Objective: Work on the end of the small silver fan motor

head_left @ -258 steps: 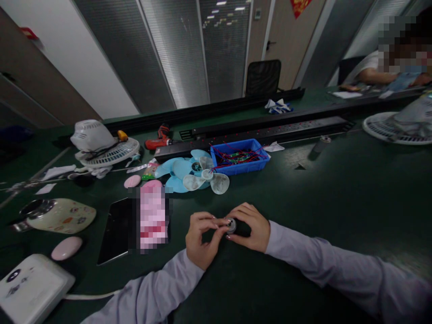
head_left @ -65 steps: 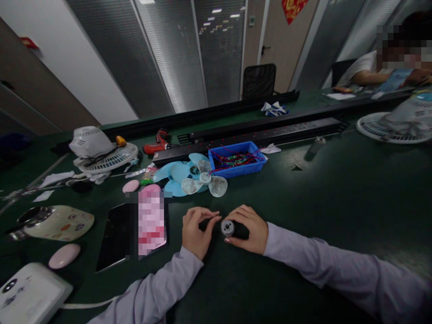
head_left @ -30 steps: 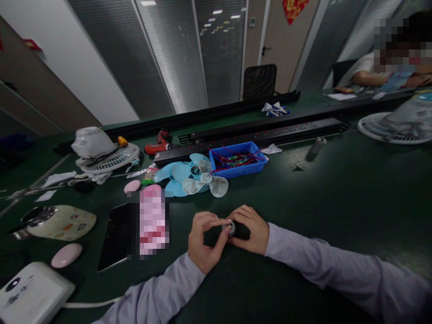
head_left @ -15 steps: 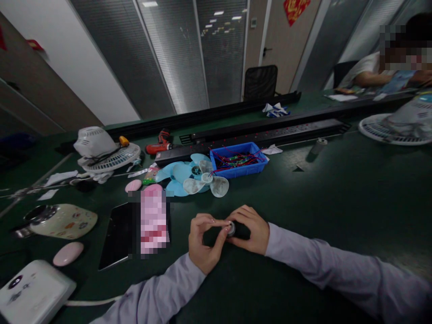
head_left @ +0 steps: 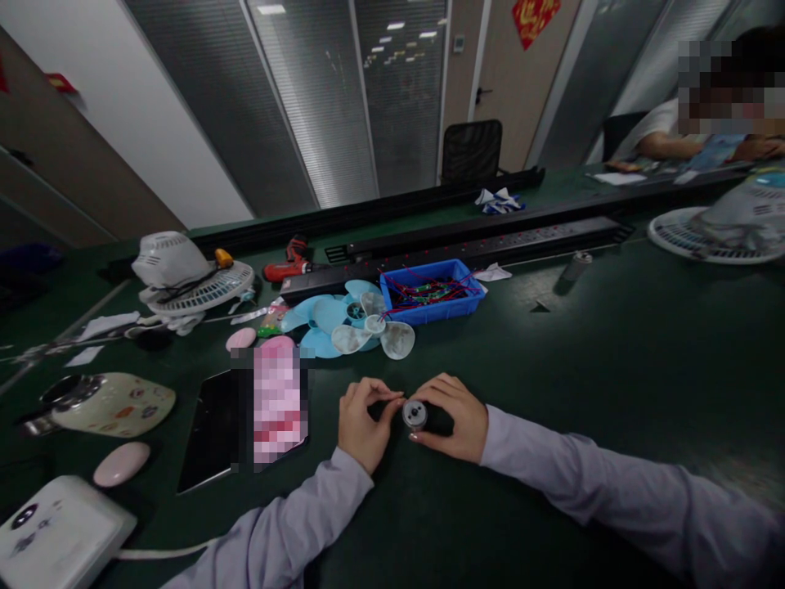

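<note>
The right hand (head_left: pixel 457 419) is closed around a small metal cylinder (head_left: pixel 415 415), which is upright over the dark green table (head_left: pixel 552 409), in front of the person. Its round top, with some small dark openings, is visible, but the far side is covered by the fingers, and I cannot tell if its bottom is touching the table. The left hand (head_left: pixel 366 421) is just beside it; the tips of its thumb and first finger come together close to the rim of the cylinder. Whether something very small is pinched there, or whether these tips touch the metal, is too small to tell. Farther away, the blue bin (head_left: pixel 442 310) contains a tangle of red wires and green pieces, which are difficult to separate by eye. Beside it, the light blue fan blades (head_left: pixel 325 315) are partly hidden under a clear fan blade (head_left: pixel 398 339). Blurred squares cover most of the pink object (head_left: pixel 277 401) and a part of the dark flat panel (head_left: pixel 208 433) next to it. The white device (head_left: pixel 61 532) is cut off by the left edge, and the white fan housing (head_left: pixel 745 221) by the right edge.
</note>
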Motion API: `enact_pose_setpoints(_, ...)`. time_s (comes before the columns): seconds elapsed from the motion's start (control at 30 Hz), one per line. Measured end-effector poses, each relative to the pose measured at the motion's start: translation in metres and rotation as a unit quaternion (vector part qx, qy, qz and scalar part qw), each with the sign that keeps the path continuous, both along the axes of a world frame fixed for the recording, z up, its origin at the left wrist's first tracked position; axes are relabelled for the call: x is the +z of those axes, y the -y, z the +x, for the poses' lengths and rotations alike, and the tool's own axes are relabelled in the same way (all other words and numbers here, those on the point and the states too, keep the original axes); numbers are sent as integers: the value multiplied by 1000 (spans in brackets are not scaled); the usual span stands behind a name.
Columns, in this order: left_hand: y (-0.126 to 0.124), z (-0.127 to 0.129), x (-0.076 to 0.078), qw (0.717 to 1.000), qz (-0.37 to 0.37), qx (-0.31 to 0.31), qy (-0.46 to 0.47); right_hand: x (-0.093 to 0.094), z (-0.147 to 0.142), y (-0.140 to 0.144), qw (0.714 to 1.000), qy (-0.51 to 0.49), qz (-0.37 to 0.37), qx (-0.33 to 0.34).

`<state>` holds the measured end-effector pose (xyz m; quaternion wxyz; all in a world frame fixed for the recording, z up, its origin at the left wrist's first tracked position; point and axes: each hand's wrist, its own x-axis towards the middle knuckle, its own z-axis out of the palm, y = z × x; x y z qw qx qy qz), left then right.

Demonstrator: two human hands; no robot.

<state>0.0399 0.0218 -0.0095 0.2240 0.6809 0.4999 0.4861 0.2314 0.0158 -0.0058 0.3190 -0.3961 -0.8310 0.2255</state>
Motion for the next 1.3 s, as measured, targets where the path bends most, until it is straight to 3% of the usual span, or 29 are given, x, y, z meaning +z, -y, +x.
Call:
enact_pose_setpoints(0.13, 8, 3, 2, 995, 71, 14, 74, 0, 0, 0, 1000, -4, 0, 1)
enact_pose_setpoints(0.27, 17, 7, 4, 989, 120, -29, 80, 2, 0, 0, 1000, 2, -4, 5)
enact_pose_setpoints(0.4, 20, 9, 7, 989, 119, -67, 61, 1, 0, 1, 1000, 2, -1, 8)
enact_pose_setpoints(0.73, 19, 6, 14, 991, 102, -89, 19, 1, 0, 0, 1000, 7, -3, 5)
enact_pose_setpoints(1.17, 19, 5, 14, 990, 113, -86, -13, 3, -1, 0, 1000, 11, -2, 7)
enact_pose_setpoints(1.3, 19, 7, 12, 988, 136, -67, 25, 2, 0, -1, 1000, 12, -6, 9)
